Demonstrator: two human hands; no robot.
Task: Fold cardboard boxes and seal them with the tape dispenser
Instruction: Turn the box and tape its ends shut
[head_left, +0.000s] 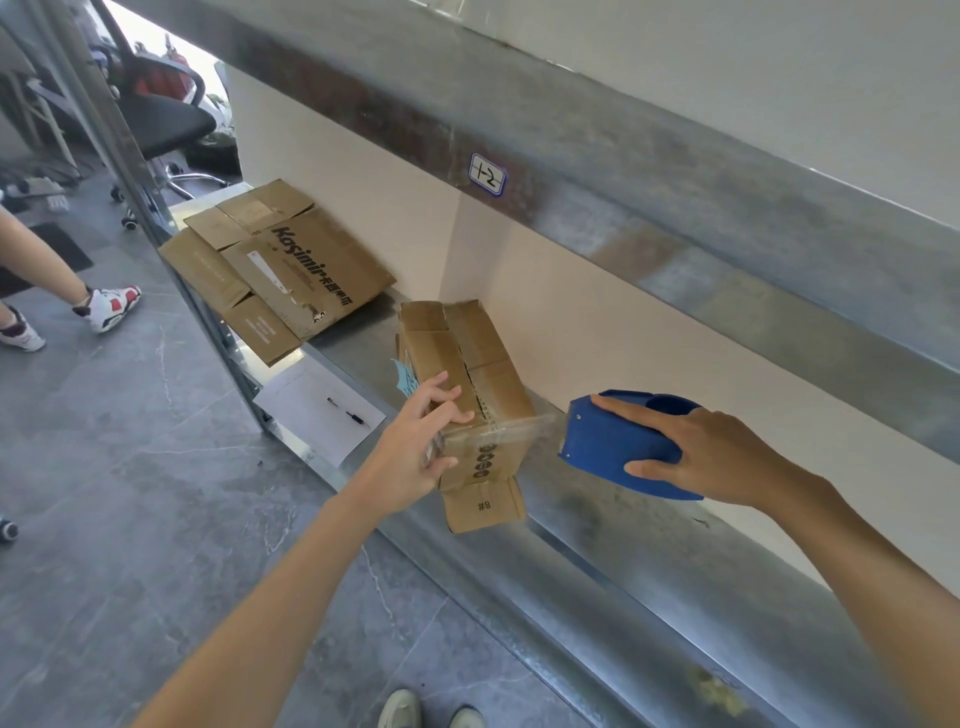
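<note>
The cardboard box (467, 374) is set on the metal shelf (649, 561), just right of the middle of the view. Its long axis is run from 11 o'clock at the far end to 5 o'clock at the near end, which is pushed out past the shelf's front edge. Its brown top flaps are closed along a lengthwise seam, and a flap marked "#8" is hung down at the near end. Clear tape (506, 428) is stretched across that end. The box's near 9 o'clock corner is gripped by the left hand (415, 447). At the box's 3 o'clock the blue tape dispenser (608, 441) is clasped by the right hand (711, 452), its cutting end pointed to 9 o'clock.
</note>
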